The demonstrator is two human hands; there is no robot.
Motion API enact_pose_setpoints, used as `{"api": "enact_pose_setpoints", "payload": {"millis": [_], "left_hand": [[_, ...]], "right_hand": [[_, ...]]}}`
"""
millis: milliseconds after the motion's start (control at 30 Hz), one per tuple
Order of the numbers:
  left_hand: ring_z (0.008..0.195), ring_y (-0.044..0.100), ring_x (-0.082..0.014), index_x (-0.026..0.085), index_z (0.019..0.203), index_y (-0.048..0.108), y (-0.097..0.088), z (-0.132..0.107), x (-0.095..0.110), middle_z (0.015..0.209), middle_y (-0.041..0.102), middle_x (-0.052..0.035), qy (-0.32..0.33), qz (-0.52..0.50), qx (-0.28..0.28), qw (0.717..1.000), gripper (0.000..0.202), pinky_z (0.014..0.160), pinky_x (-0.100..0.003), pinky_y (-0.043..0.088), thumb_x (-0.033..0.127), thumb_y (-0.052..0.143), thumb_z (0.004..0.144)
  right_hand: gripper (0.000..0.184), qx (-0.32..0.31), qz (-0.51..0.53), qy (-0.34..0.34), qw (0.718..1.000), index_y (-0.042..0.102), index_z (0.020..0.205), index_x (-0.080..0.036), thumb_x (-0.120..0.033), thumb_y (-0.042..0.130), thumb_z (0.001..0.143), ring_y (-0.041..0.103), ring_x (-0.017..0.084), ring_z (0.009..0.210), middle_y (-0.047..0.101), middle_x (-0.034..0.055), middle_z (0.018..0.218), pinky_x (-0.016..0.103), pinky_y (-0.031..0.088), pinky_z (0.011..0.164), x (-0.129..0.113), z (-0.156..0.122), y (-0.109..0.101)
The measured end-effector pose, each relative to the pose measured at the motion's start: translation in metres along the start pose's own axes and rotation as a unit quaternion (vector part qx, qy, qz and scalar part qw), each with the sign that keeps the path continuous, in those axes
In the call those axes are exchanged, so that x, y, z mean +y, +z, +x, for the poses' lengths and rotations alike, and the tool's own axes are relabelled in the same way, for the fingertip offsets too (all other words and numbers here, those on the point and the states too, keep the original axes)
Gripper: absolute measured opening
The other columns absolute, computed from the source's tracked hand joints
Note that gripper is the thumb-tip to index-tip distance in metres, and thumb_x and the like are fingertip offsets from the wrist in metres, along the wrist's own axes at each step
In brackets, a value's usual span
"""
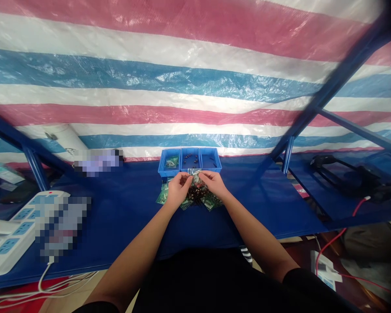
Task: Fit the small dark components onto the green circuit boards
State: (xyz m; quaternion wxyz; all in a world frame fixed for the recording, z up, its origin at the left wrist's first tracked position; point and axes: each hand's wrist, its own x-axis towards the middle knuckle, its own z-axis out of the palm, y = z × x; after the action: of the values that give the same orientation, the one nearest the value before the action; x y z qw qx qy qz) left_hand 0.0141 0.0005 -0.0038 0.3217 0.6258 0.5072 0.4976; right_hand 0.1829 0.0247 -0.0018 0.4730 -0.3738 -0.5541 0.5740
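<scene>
My left hand [180, 187] and my right hand [214, 182] meet over a pile in the middle of the blue table. Between their pinched fingertips is a small clear plastic bag [194, 174] with silvery pieces inside. Below the hands lies a heap of small dark parts with coppery ends [198, 195]. Green-tinted packets [163, 194] lie around that heap on both sides. Just behind stands a blue three-compartment tray [169, 171]. Its left compartment holds a green packet [172, 161], its middle one several small dark parts [191, 157], its right one a few dark bits.
A white power strip [22, 226] with cables lies at the left, beside a blurred-out item. Another blurred item and a white cylinder [67, 137] are farther back. Blue metal posts [289, 152] frame the table [124, 217]. At the right are a black device [348, 178] and red cable [332, 239].
</scene>
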Motion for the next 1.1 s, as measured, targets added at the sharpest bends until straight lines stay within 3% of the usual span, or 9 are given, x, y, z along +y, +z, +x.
{"api": "enact_pose_setpoints", "payload": {"millis": [133,333,567,833,1100], "left_hand": [[0.043,0.050,-0.0091,0.018,0.089,0.057,0.004,0.000,-0.001,0.057,0.059,0.0030,-0.050,-0.071,-0.004,0.996,0.030,0.043,-0.021,0.040,0.047,0.058,0.083],[0.042,0.052,-0.0099,0.017,0.091,0.056,0.005,0.001,0.004,0.058,0.061,0.0017,-0.065,-0.119,-0.013,0.991,0.032,0.044,-0.022,0.042,0.048,0.059,0.083],[0.043,0.050,-0.0088,0.017,0.093,0.058,0.001,0.001,0.008,0.057,0.059,0.0020,-0.058,-0.116,-0.034,0.991,0.031,0.044,-0.021,0.040,0.046,0.056,0.086],[0.044,0.048,-0.0091,0.017,0.090,0.059,0.000,0.000,0.009,0.055,0.057,0.0029,-0.052,-0.089,-0.018,0.994,0.029,0.045,-0.020,0.039,0.046,0.056,0.086],[0.048,0.051,-0.0100,0.018,0.090,0.060,0.000,-0.001,0.005,0.056,0.056,0.0031,-0.045,-0.068,-0.015,0.997,0.028,0.049,-0.021,0.040,0.045,0.056,0.086]], "right_hand": [[0.040,0.004,-0.031,-0.005,0.999,0.071,0.089,-0.018,-0.055,0.063,0.077,0.065,0.018,0.062,0.070,0.0037,0.076,0.031,0.056,0.059,-0.004,0.000,-0.002],[0.034,0.028,-0.098,-0.031,0.994,0.068,0.082,-0.018,-0.051,0.064,0.078,0.058,0.014,0.051,0.063,0.0013,0.059,0.027,0.050,0.053,-0.010,-0.003,-0.006],[0.032,0.043,-0.101,-0.047,0.993,0.067,0.080,-0.017,-0.048,0.064,0.079,0.056,0.013,0.051,0.062,0.0008,0.059,0.025,0.046,0.051,-0.008,-0.002,-0.006],[0.034,0.064,-0.132,-0.063,0.987,0.063,0.072,-0.017,-0.050,0.064,0.078,0.053,0.012,0.052,0.060,0.0006,0.058,0.024,0.042,0.052,-0.010,-0.004,-0.008],[0.035,0.041,-0.140,-0.061,0.987,0.059,0.077,-0.017,-0.052,0.056,0.083,0.053,0.012,0.053,0.059,-0.0004,0.059,0.024,0.042,0.053,-0.011,-0.004,-0.006]]}}
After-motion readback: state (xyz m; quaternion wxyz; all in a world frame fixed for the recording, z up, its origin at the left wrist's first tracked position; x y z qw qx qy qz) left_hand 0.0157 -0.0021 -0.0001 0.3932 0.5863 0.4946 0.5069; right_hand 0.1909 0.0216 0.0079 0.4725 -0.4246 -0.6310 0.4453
